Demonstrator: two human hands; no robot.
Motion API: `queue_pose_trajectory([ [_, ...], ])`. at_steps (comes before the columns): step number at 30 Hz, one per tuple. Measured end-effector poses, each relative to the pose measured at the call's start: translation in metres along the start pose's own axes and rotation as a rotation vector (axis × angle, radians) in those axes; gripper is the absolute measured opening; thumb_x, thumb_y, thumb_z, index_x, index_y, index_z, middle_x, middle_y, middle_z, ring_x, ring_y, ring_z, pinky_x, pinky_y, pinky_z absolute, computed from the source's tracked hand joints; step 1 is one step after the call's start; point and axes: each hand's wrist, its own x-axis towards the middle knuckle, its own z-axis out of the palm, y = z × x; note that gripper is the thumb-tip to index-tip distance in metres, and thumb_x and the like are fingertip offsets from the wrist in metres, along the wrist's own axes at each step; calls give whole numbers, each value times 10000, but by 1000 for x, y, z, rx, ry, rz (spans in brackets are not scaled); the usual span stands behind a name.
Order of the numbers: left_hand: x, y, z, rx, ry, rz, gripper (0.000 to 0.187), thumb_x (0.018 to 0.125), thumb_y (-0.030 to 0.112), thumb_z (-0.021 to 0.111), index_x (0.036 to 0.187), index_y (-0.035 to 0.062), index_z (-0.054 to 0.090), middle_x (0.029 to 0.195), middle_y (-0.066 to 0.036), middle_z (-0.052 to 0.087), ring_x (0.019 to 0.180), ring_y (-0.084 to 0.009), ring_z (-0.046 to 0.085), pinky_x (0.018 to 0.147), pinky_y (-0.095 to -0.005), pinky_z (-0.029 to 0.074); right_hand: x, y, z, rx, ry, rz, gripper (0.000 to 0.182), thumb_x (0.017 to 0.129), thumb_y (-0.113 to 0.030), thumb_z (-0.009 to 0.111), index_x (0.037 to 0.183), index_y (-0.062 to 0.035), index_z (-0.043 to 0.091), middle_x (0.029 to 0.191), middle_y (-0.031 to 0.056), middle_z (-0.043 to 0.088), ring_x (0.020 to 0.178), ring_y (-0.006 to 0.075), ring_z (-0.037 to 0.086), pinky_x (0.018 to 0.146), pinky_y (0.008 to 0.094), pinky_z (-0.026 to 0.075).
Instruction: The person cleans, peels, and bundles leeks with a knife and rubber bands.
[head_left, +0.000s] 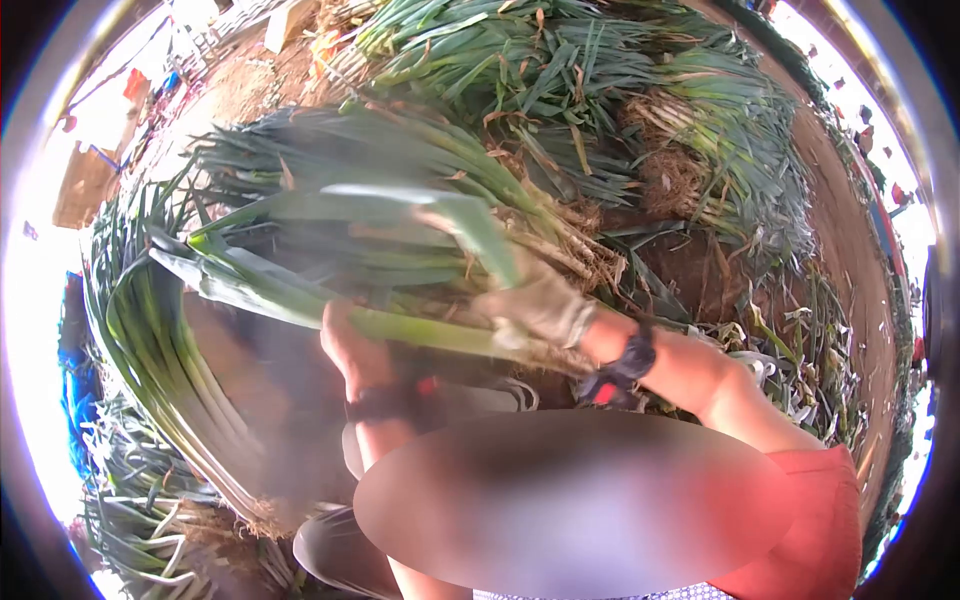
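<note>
The left hand (352,350) clasps a leek (430,334) stretching out on both sides; to its right, the blurred, gloved right hand (545,305) seems to pinch a leaf strip (487,238). Firm hold, smooth pull: that should spare the leek.

Ground (850,230): brown, along right side. Blue material (76,390): far left edge. Tan box-like object (85,190): upper left. Orange-red item (135,85): near it, indistinct. Pale tan piece (288,25): top, form unclear.
</note>
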Motion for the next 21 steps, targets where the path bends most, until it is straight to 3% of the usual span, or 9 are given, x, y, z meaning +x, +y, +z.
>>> queue_pose_trajectory([
  [4,27,-6,-21,-43,93,80,64,691,17,511,735,28,466,700,-72,497,617,-184,495,603,-301,436,-63,15,-84,-403,-40,65,464,703,-285,693,1075,-39,566,663,53,603,566,130,595,557,267,536],
  [6,26,-1,-18,2,152,100,67,683,14,521,726,28,471,700,-75,498,617,-188,489,612,-304,433,-96,-28,-86,-1172,-124,407,461,704,-332,682,1056,-48,595,728,115,643,601,187,626,605,307,540],
  [7,40,-7,-29,135,108,264,66,674,15,525,716,26,476,703,-79,500,610,-189,478,621,-297,428,-114,-5,-116,-1393,-245,211,413,714,-319,645,1063,-101,607,747,122,644,628,240,630,625,342,529],
  [10,18,5,-9,-33,203,194,125,733,88,505,699,-19,560,679,-94,534,596,-206,523,538,-306,426,-182,34,-190,-1788,-292,724,341,750,-245,552,1085,-187,582,792,158,639,721,320,624,687,402,498],
  [12,24,10,-18,-82,128,199,107,729,73,509,708,-19,560,679,-93,534,599,-204,526,541,-302,428,-255,65,-248,-1795,-134,1048,399,830,-255,481,1228,-238,463,1087,71,556,996,234,533,765,369,488],
  [15,42,4,-35,-21,43,316,81,731,54,520,734,-15,561,682,-84,532,604,-196,526,547,-299,429,-347,100,-341,-1496,72,844,536,777,-332,569,1271,-181,426,1262,59,467,1177,195,438,863,333,476],
  [18,29,-6,-9,-125,21,216,85,777,101,579,787,17,571,720,-48,537,643,-165,525,592,-278,436,-273,19,-236,-1645,16,1076,516,716,-296,629,1183,-109,517,1068,189,585,932,343,588,878,379,439],
  [19,19,-6,2,-150,26,178,91,786,110,585,792,22,566,722,-48,535,654,-161,524,596,-276,433,-246,40,-240,-1519,434,837,482,749,-277,597,1185,-90,510,1083,199,574,970,342,568,865,396,440],
  [21,16,-9,9,-220,-34,150,112,804,134,593,812,30,555,724,-47,524,668,-158,515,600,-283,427,-164,-1,-157,-1409,473,341,387,781,-268,566,1082,-25,556,1071,178,583,1025,341,532,899,395,412],
])
